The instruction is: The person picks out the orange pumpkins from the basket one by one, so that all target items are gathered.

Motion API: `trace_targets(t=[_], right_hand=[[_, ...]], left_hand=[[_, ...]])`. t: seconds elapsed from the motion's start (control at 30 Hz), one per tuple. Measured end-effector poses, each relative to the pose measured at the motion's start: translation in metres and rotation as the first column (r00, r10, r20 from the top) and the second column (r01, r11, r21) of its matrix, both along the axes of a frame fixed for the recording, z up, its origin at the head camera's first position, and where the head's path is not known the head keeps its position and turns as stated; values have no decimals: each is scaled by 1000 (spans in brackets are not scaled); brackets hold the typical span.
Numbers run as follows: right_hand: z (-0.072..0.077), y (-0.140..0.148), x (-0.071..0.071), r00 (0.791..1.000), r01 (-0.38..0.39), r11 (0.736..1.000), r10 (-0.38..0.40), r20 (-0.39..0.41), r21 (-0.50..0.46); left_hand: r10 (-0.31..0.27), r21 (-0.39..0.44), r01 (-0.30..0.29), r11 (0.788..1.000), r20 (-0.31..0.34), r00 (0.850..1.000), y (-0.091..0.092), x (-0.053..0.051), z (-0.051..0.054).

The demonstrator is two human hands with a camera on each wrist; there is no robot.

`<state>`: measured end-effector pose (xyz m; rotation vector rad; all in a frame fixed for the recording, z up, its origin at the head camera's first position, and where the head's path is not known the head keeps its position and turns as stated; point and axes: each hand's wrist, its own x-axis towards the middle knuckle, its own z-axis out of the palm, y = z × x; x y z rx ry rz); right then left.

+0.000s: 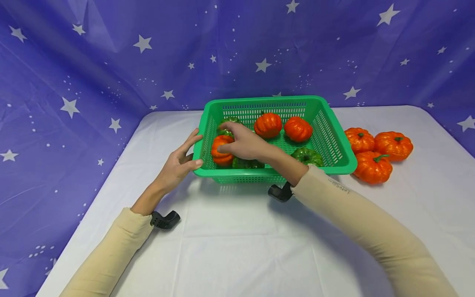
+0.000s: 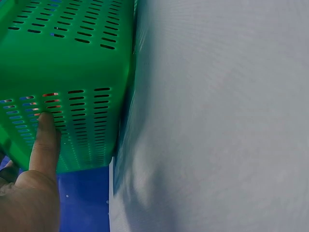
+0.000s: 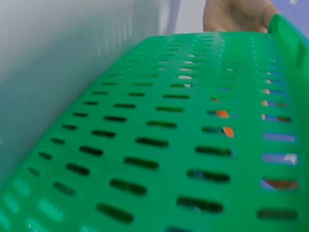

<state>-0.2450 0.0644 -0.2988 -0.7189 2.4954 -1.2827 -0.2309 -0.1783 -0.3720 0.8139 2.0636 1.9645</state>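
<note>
A green plastic basket [image 1: 274, 170] stands on the table with small orange and green glossy pumpkins inside. My right hand [image 1: 246, 142] reaches over its front rim, thumb and fingers spread. The thumb lies over an orange pumpkin [image 1: 219, 159] at the left end, and the fingers are above a green pumpkin [image 1: 233, 120] behind it. My left hand [image 1: 176, 165] touches the basket's left rim with thumb and fingertips. In the left wrist view, one straight finger [image 2: 44, 150] presses the slotted outer wall. The right wrist view shows mostly the basket's slotted wall [image 3: 159, 135].
Two more orange pumpkins [image 1: 268, 125] and another green pumpkin [image 1: 307, 156] sit farther right in the basket. Three orange pumpkins [image 1: 372, 168] cluster outside its right end. A white cloth [image 1: 237, 247] covers the table, and a purple starry curtain [image 1: 222, 49] hangs behind.
</note>
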Motion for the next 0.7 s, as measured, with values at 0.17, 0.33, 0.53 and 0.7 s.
trace_targets(t=[0.17,0.33,0.53,0.7], right_hand=[[-6,-9,-2,1000,-6,1000,6,5,31],[-9,-12,-4,999,29,999,-30,27,20],[-13,-12,-7,1000,-3,993,2,9,115],[-15,-13,-6,998,-5,973,21,-67,230]], left_hand=[[-9,3,9,1000,9,1000,0,1,0],[-10,9,10,1000,13,1000,0,0,1],[-9,19,8,1000,14,1000,1,1,1],[-1,5,1,1000,-1,1000,1,1,0]])
